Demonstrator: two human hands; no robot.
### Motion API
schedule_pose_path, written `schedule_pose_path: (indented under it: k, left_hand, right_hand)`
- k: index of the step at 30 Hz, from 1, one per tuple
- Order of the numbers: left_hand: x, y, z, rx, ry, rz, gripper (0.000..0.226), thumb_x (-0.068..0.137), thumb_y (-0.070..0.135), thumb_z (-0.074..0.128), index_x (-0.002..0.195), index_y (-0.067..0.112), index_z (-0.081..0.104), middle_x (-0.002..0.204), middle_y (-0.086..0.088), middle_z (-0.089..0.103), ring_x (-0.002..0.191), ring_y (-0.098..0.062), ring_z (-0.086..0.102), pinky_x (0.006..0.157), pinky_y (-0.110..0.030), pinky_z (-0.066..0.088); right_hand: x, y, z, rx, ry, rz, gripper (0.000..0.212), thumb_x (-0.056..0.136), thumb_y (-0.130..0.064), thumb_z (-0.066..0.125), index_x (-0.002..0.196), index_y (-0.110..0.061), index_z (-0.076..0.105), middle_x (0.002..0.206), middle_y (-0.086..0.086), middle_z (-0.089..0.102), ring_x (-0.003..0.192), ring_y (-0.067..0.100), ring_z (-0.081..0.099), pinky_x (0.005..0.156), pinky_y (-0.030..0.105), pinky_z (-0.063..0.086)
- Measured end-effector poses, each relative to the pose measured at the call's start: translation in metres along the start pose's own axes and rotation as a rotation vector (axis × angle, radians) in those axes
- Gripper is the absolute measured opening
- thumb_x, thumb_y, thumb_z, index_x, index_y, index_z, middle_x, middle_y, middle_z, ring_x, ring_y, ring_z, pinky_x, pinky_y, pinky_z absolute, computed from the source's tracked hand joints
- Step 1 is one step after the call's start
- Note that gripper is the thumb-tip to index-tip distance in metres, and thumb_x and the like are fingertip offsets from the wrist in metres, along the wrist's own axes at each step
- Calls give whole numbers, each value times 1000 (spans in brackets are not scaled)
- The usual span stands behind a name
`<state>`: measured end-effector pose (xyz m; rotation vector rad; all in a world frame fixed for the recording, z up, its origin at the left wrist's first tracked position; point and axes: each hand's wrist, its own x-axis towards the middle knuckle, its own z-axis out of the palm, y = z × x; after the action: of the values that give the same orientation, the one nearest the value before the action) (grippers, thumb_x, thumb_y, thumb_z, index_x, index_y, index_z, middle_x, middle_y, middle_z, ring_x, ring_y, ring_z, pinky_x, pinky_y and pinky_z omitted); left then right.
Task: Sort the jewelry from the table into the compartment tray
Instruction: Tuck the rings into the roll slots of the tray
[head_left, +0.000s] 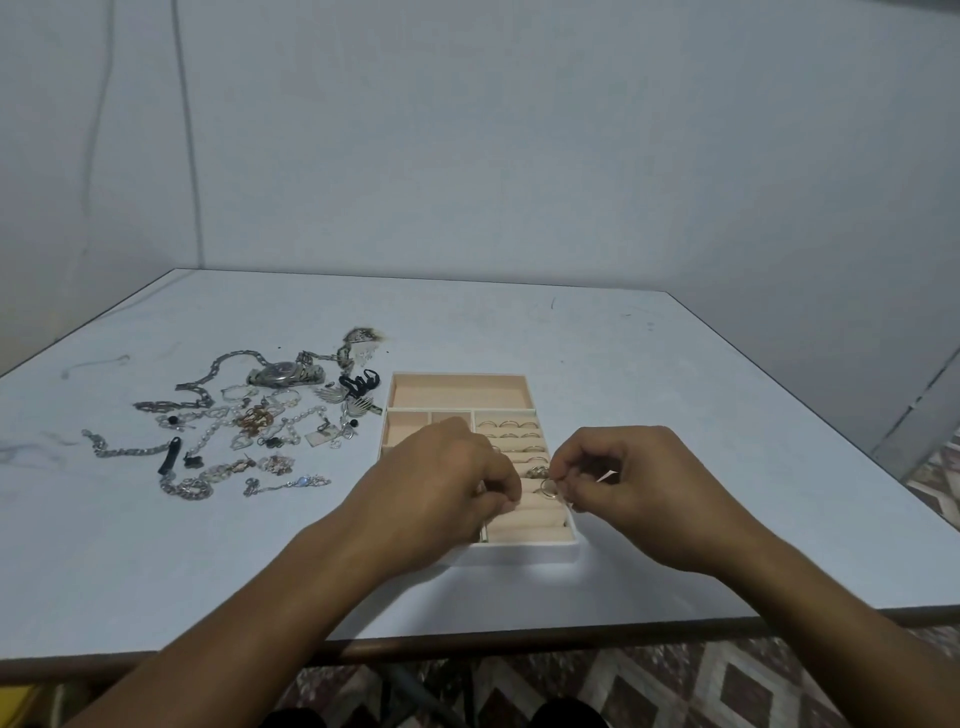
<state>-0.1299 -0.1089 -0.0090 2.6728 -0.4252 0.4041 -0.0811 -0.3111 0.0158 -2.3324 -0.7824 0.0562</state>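
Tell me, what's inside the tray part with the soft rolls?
Thin rings sit tucked between the rolls. The right hand pinches one more ring there. The left hand hides part of the tray.

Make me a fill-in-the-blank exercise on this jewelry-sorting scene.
The tangled pile of loose chains and bracelets lies to the ___ of the beige compartment tray. The right hand pinches a small metal ___ above the tray's padded rolls. The silver wristwatch lies on the pale ___, outside the tray.
Missing words: left; ring; table.
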Motion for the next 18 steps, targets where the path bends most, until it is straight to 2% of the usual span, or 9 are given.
schedule_pose_path:
  k: [9,15,18]
  left_hand:
    - [-13,2,-3,46,26,28,22,87,43,54,90,33,73,86,17,56,89,-5,42,74,-34,47]
    - [-19,3,-3,65,36,36,30,87,47,47,92,33,73,88,16,51,87,-8,44,72,-37,47]
    - [-19,4,-4,66,28,37,26,87,45,50,86,31,72,89,16,50,88,-9,44,73,-38,46]
  right_hand:
    - [2,2,2,-13,-4,-1,16,88,-15,65,81,-28,72,79,-13,69,72,1,63,60,10,47]
    - [3,2,4,-51,7,-25,17,88,-16,64,82,-30,71,79,-12,70,74,3,63,60,12,48]
    - [3,0,5,-85,5,-41,15,89,-16,64,85,-28,72,82,-11,70,75,6,64,63,15,50]
